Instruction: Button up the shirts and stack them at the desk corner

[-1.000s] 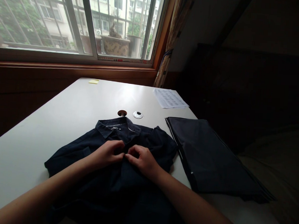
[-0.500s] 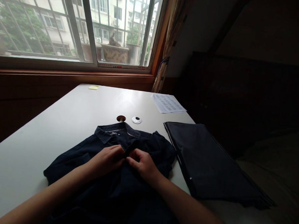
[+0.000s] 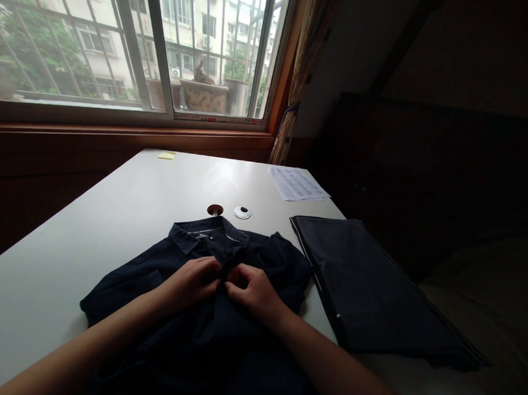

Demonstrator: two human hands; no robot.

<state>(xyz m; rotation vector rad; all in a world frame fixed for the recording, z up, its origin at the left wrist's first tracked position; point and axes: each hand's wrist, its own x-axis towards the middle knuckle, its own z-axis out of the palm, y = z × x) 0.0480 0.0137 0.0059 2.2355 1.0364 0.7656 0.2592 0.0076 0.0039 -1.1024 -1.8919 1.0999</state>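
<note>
A dark navy collared shirt lies spread on the white table, its collar towards the window. At the front opening below the collar, my left hand pinches one edge of the cloth. Close beside it, my right hand is closed on the opposite edge, thumb and forefinger together. The fingertips of both hands nearly meet over the placket. Whether a button lies between them is hidden by the fingers and the dark fabric.
Folded dark cloth lies right of the shirt. Printed papers rest at the far right corner of the table, a yellow sticky note at the far left. A cable hole and its round cover are beyond the collar.
Both hands stay at the shirt's front opening with barely any movement of the fingers. The whole view has shifted very slightly.
</note>
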